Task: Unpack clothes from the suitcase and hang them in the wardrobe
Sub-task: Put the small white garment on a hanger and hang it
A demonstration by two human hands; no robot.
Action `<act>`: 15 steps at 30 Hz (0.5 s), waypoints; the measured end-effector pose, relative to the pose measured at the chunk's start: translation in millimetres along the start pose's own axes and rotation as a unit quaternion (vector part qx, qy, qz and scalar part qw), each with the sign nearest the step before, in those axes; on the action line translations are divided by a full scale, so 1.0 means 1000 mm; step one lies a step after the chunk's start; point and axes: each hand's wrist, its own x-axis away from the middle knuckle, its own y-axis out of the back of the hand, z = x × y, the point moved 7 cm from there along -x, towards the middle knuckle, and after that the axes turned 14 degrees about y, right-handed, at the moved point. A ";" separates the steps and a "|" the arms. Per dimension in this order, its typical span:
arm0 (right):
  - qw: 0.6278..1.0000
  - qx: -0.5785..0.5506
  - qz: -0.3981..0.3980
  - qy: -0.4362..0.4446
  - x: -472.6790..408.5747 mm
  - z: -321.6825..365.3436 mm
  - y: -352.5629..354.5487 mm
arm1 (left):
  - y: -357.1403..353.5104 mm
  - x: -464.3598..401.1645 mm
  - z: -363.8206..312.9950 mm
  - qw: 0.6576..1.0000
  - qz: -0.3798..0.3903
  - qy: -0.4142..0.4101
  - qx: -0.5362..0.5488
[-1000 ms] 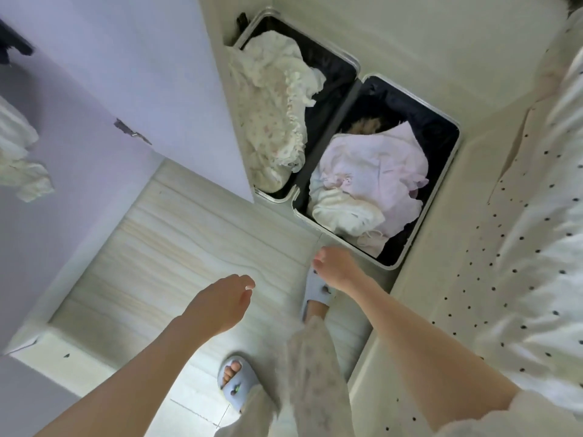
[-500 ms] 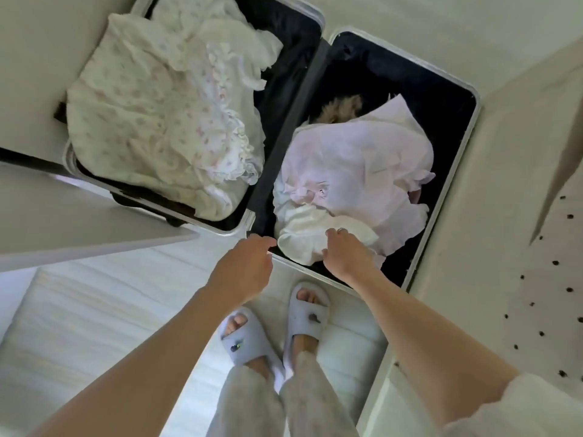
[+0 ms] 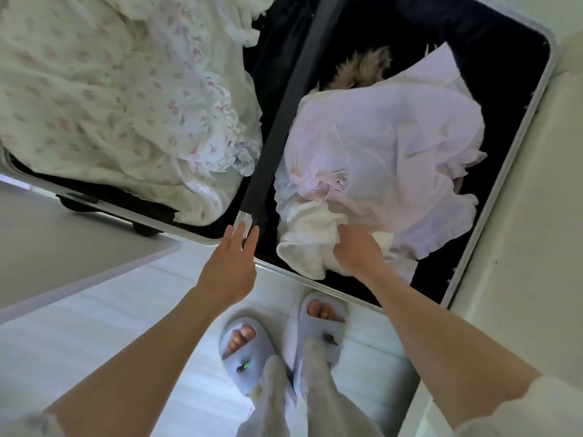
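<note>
Suitcase [image 3: 501, 171]: lies wide open on the floor, both dark-lined halves up, silver rim all round.
Left half: filled by a floral dress [image 3: 120, 99], cream with small pink sprigs and a ruffled edge that reaches the centre hinge.
Right half: a crumpled pink garment [image 3: 388, 146] on top, a white garment [image 3: 309, 244] bunched at the near end, a tuft of brown fur [image 3: 362, 69] poking out behind the pink.
Right hand [image 3: 358, 253]: down in the right half, fingers curled into the white garment, gripping a fold of it.
Left hand [image 3: 232, 263]: fingers straight, tips over the near rim by the hinge, holding nothing.
Around: pale door panel [image 3: 63, 247] juts in at left, just beside the suitcase's corner; blue slippers [image 3: 243, 351] on pale floor just short of the rim.
White garment: soft, creased, partly tucked under the pink.
</note>
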 end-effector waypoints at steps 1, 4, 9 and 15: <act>1.000 -0.031 0.005 0.001 0.009 0.007 0.004 | 0.006 0.007 0.002 0.999 0.022 0.020 0.013; 0.997 -0.073 -0.015 0.016 0.051 0.032 0.043 | 0.053 0.047 -0.011 0.997 0.042 0.030 0.064; 0.987 -0.153 -0.035 0.045 0.125 0.090 0.129 | 0.128 0.132 -0.023 0.985 0.063 0.039 0.154; 0.974 -0.171 -0.065 0.134 0.231 0.173 0.260 | 0.235 0.248 -0.031 0.983 0.037 0.026 0.176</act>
